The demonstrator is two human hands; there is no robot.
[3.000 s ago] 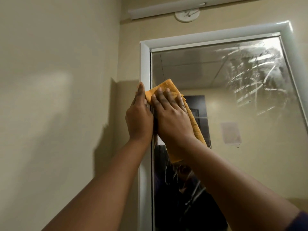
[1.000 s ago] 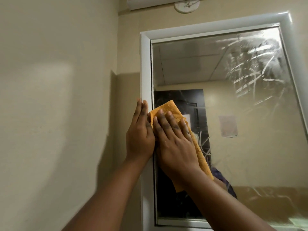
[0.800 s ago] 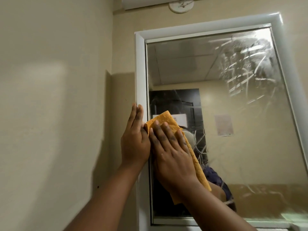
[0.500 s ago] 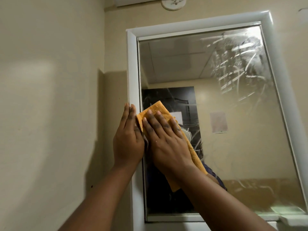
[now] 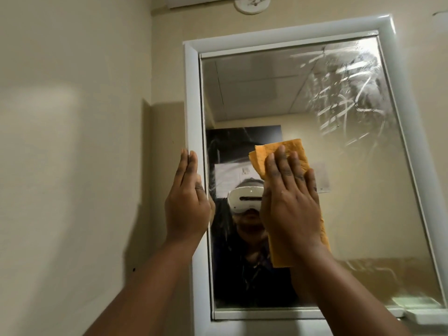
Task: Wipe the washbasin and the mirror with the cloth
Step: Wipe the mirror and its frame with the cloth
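A wall mirror (image 5: 351, 214) in a white frame (image 5: 192, 98) fills the right of the head view. An orange folded cloth (image 5: 283, 151) lies flat on the glass near its middle. My right hand (image 5: 291, 202) presses the cloth against the glass, palm flat, fingers spread and pointing up. My left hand (image 5: 188, 202) rests flat on the frame's left strip, fingers together, holding nothing. White smear streaks (image 5: 344, 93) cover the mirror's upper right. The washbasin is out of view.
A beige wall (image 5: 72, 166) stands close on the left, meeting the mirror wall in a corner. A round white fitting (image 5: 252, 4) sits above the mirror. The mirror reflects a person wearing a white headset (image 5: 244, 198). A white ledge (image 5: 426, 315) shows at the lower right.
My right hand has slid the cloth from the mirror's left edge toward the middle, apart from my left hand. Earlier the cloth travelled down from the upper left. The left hand stays on the frame.
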